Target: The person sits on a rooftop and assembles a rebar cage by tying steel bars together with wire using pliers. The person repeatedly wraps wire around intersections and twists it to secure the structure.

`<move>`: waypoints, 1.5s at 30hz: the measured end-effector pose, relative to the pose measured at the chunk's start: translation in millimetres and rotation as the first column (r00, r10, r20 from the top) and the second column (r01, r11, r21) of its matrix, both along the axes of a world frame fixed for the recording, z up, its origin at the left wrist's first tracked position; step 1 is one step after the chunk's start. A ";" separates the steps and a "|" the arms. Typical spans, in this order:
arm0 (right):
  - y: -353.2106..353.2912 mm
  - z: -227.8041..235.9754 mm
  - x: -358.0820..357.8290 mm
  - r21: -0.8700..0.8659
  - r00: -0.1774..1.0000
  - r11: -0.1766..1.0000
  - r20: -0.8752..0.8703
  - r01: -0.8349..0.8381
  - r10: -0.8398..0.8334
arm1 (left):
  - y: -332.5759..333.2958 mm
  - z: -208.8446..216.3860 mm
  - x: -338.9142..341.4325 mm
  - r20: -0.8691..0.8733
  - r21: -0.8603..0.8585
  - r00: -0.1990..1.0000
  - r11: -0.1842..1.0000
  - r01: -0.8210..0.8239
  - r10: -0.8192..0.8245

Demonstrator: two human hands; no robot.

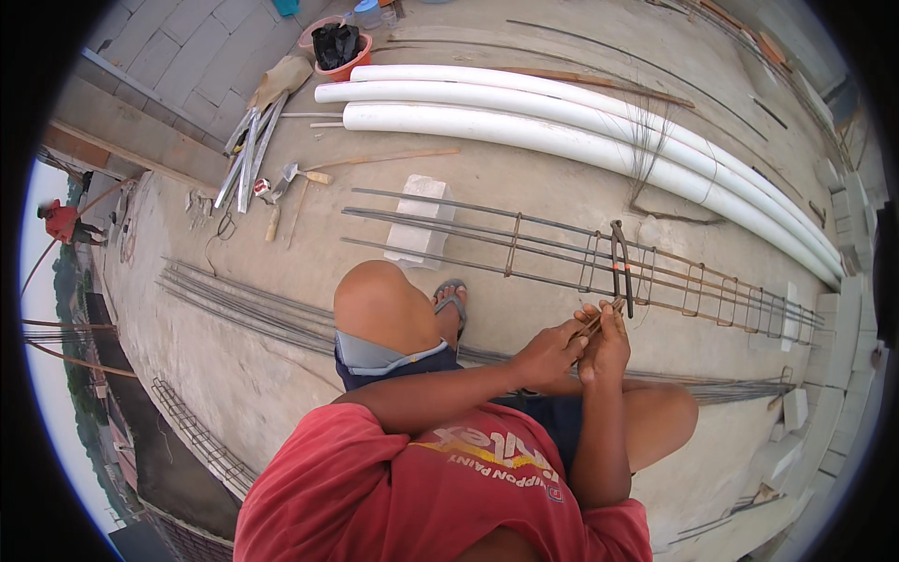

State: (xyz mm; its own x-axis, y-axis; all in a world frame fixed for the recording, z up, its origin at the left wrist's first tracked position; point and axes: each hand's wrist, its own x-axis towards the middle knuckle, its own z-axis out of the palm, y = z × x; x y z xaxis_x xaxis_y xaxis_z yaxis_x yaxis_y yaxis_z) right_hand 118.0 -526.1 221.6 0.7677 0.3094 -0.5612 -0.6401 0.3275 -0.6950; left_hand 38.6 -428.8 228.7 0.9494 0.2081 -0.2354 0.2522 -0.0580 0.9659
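Three white pipes (562, 131), before me; steel-bar cage (591, 260), alongside; red shirt (412, 487), worn, light lettering and yellow stripe across the chest; black pincers (627, 281), orange-marked, across the cage; left hand (551, 356) and right hand (607, 348), fingers pinching thin brown wires (590, 326) near the pincers' handles
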 end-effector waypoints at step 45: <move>-30.2 110.9 55.4 -0.786 0.234 0.517 0.462 -0.339 0.856 | 74.8 104.6 -15.4 0.050 -0.756 0.938 0.601 0.259 -0.342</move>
